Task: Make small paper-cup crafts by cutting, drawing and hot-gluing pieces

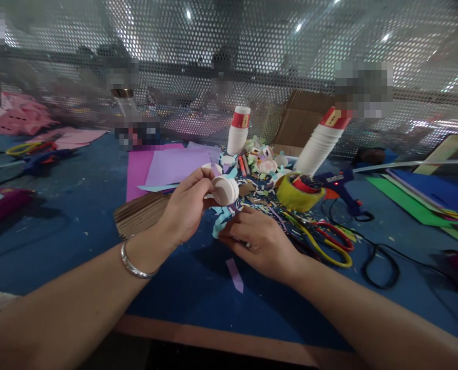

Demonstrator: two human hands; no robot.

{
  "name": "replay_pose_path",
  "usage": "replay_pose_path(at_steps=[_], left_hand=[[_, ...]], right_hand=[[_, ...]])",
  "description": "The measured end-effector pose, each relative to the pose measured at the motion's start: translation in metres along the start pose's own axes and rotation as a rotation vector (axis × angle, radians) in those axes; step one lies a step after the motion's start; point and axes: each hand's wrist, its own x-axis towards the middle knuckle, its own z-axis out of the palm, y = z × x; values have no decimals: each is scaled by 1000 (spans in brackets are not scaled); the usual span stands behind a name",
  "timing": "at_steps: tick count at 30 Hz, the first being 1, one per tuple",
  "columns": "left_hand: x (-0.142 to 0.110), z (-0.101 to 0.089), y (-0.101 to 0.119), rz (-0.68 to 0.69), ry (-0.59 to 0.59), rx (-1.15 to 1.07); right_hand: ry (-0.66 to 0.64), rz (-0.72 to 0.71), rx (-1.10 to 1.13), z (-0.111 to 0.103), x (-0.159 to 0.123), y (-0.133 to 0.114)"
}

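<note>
My left hand [188, 205], with a silver bangle at its wrist, is closed on a small white round piece that looks like a cut-off paper cup base [225, 191]. Its flat round face is turned towards me. Just below and to the right, my right hand [262, 234] has its fingers curled together at a curled light-blue paper strip [218, 226]. The fingertips partly hide how the strip is gripped. A purple paper strip [235, 276] with a pointed end lies on the table in front of both hands.
Behind the hands stand two stacks of paper cups [239, 131] [321, 141] among paper scraps [263, 156]. To the right are yellow tape [300, 198], scissors [329, 241], a blue glue gun [344, 190] and its cable. Corrugated cardboard [140, 213] and purple sheets [175, 164] lie left. A perforated metal screen closes the back.
</note>
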Motion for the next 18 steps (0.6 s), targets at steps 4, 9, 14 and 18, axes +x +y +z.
replay_pose_path(at_steps=[4, 9, 14, 18], left_hand=[[3, -1, 1, -78, 22, -22], [3, -1, 6, -161, -118, 49], [-3, -1, 5, -276, -259, 146], [-6, 0, 4, -326, -331, 186]], right_hand=[[57, -62, 53, -11, -4, -4], [204, -132, 58, -27, -4, -3], [291, -225, -88, -43, -6, -1], [305, -289, -220, -48, -8, -1]])
